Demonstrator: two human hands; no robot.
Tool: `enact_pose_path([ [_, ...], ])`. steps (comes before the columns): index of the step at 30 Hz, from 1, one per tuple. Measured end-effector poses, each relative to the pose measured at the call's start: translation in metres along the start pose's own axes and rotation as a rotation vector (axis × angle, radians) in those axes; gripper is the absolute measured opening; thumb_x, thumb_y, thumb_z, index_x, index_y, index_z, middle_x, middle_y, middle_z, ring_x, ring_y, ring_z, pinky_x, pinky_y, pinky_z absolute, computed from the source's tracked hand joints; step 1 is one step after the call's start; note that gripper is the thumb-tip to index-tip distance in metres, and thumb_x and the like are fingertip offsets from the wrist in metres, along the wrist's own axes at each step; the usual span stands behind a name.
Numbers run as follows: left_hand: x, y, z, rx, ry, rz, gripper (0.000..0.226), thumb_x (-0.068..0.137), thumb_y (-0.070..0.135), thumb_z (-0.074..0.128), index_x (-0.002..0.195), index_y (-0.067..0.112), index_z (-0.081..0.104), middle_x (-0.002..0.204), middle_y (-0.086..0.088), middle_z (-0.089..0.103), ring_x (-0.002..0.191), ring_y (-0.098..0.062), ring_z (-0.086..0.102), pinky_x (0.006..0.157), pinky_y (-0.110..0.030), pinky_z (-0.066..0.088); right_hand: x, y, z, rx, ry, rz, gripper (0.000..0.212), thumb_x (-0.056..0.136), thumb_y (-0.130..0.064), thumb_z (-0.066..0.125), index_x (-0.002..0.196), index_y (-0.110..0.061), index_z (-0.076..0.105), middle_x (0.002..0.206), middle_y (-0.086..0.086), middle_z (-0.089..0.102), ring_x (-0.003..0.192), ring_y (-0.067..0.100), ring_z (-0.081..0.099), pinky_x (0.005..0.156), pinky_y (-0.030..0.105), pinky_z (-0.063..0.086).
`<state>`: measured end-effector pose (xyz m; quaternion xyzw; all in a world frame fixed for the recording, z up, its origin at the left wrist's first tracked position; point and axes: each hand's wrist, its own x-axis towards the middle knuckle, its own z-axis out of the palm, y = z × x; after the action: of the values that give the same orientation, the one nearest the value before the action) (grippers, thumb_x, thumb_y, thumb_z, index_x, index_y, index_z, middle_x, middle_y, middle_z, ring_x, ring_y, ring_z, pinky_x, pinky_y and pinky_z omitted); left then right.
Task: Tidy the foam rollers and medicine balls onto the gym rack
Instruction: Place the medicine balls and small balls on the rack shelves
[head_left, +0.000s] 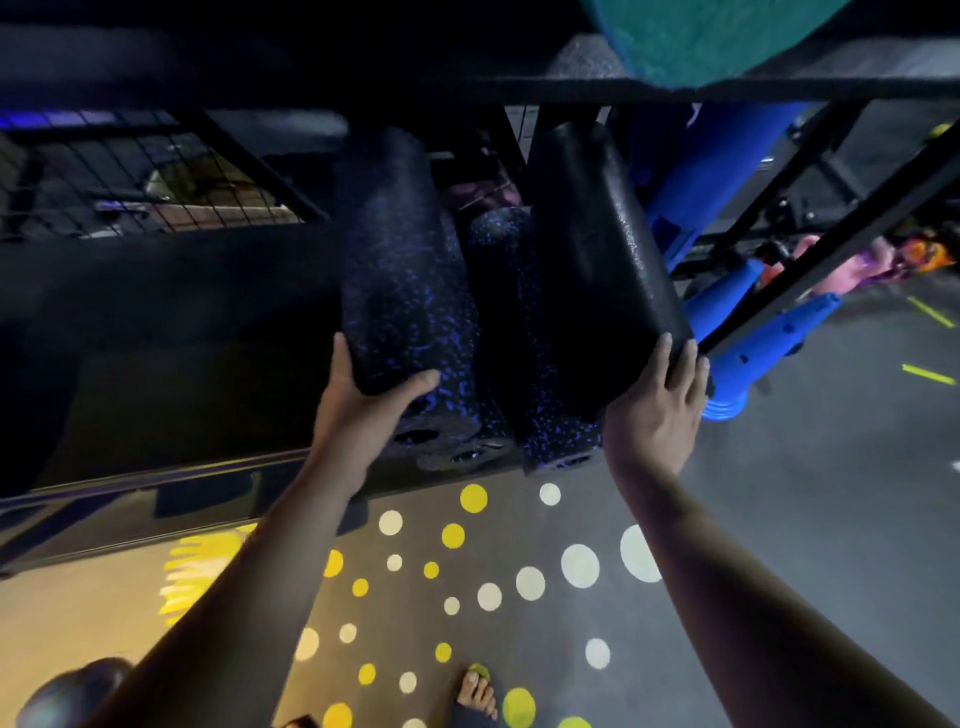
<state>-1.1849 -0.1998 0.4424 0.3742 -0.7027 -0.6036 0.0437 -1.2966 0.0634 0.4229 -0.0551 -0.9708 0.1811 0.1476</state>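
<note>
Left hand (358, 415) grips speckled roller (400, 270) at rack (561, 88).

Tight spot around the middle speckled roller (519, 332); the left speckled roller (400, 260) sits hard against one side, the plain black roller (592, 249) against the other, no finger gap; crossbar (363, 91) runs low above it; diagonal strut (841, 228) and blue rollers (727, 171) crowd further right; further left the dark shelf (182, 322) looks open, wire mesh (104, 182) behind
</note>
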Motion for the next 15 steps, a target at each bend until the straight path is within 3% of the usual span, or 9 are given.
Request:
enact_pose_path([
  [3,-0.005,0.025,0.028,0.147,-0.071,0.004,0.124,0.041,0.081,0.083,0.146,0.057,0.021,0.142,0.007,0.056,0.126,-0.023,0.057,0.108,-0.046,0.046,0.0,-0.006,-0.002,0.027,-0.017,0.021,0.067,0.088,0.002,0.044,0.153,-0.012,0.038,0.162,0.017,0.028,0.151,0.04,0.02,0.119,0.057,0.025],
  [5,-0.017,0.042,0.052,0.383,-0.085,-0.031,0.134,0.047,0.085,0.076,0.152,0.055,-0.002,0.153,-0.011,0.039,0.136,-0.038,0.042,0.112,-0.056,0.036,-0.002,-0.009,-0.002,0.02,-0.027,0.016,0.068,0.087,0.003,0.045,0.153,-0.011,0.038,0.162,0.017,0.027,0.15,0.041,0.02,0.119,0.058,0.024],
  [7,-0.026,0.054,0.074,0.566,-0.063,-0.027,0.129,0.058,0.089,0.065,0.153,0.049,-0.012,0.155,-0.019,0.028,0.137,-0.044,0.034,0.109,-0.06,0.031,-0.004,-0.009,-0.001,0.011,-0.037,0.002,0.069,0.087,0.002,0.045,0.154,-0.011,0.036,0.163,0.017,0.026,0.151,0.041,0.019,0.12,0.058,0.023],
  [11,-0.018,0.056,0.085,0.555,-0.097,-0.017,0.108,0.073,0.089,0.05,0.154,0.051,-0.012,0.161,-0.017,0.024,0.141,-0.043,0.029,0.112,-0.059,0.03,-0.004,-0.003,-0.001,0.029,-0.04,-0.006,0.07,0.086,0.003,0.044,0.155,-0.011,0.035,0.164,0.016,0.025,0.151,0.04,0.018,0.121,0.057,0.022],
  [15,-0.015,0.039,0.08,0.418,-0.289,0.076,0.083,0.088,0.071,0.055,0.154,0.055,0.007,0.161,-0.004,0.036,0.145,-0.033,0.037,0.117,-0.041,0.035,-0.004,-0.004,-0.005,0.106,-0.043,0.009,0.067,0.087,-0.003,0.035,0.154,-0.013,0.038,0.164,0.014,0.025,0.152,0.038,0.016,0.122,0.056,0.02],
])
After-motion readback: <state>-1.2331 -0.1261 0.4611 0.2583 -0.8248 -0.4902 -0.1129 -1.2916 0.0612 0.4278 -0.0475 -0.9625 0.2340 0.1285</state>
